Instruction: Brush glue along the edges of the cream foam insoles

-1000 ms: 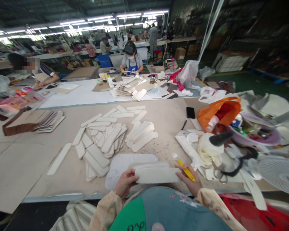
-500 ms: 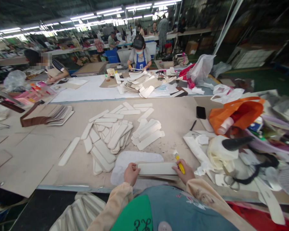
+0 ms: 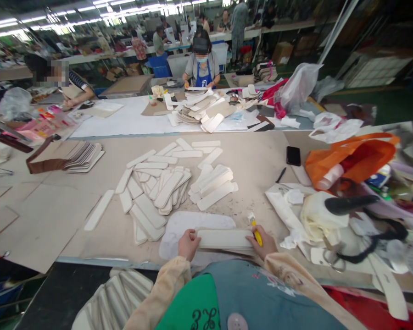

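Observation:
Close to the table's front edge, a small stack of long off-white strips (image 3: 225,239) with rounded ends lies across a whitish flat sheet (image 3: 196,220). My left hand (image 3: 188,244) pinches the stack's left end between thumb and fingers. At the other end, the fingers of my right hand (image 3: 265,244) press on the strips. That same hand is closed around a small yellow-handled brush (image 3: 256,233), its pale tip pointing up and away. Just beyond the sheet lie a heap of similar strips (image 3: 168,188) and a smaller fanned pile (image 3: 215,183).
More strips (image 3: 106,302) hang below the table edge at left. A stack of brown-edged pieces (image 3: 67,156) lies at far left. To the right are a phone (image 3: 293,156), a pen (image 3: 281,175), an orange bag (image 3: 358,153) and scraps. A co-worker (image 3: 201,64) sits opposite.
The view has tilted slightly down, so the background sits higher. My hands keep the same hold on the strips and brush, with hardly any movement.

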The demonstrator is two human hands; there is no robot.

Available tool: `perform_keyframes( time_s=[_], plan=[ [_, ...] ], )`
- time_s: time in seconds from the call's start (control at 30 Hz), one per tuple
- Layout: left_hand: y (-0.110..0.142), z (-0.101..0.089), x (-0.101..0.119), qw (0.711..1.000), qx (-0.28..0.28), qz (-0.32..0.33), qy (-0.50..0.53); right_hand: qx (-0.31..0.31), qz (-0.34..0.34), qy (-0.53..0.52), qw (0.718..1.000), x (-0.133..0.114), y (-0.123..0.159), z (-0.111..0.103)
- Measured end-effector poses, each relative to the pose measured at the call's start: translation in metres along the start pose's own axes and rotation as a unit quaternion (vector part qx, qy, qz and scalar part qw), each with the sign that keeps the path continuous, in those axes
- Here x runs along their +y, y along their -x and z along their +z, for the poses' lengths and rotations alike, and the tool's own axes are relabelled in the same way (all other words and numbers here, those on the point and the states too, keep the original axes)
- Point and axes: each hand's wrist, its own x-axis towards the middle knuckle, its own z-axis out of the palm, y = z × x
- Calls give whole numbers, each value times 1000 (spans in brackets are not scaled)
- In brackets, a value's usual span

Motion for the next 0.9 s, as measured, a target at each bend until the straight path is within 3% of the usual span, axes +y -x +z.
perform_keyframes(
  time_s=[0.23, 0.63, 0.77, 0.9],
  plan=[
    [0, -1, 0, 1000, -7, 2, -5, -25, -18, 19, 999, 4, -2, 1],
    [1, -3, 3, 999, -11, 7, -39, -2, -71, 78, 994, 6, -1, 0],
    [1, -5, 5, 999, -11, 11, -50, -16, -169, 70, 983, 3, 0, -3],
    [-1, -6, 5, 998, -14, 16, -63, -151, -319, 6, 936, -12, -2, 2]
  ],
)
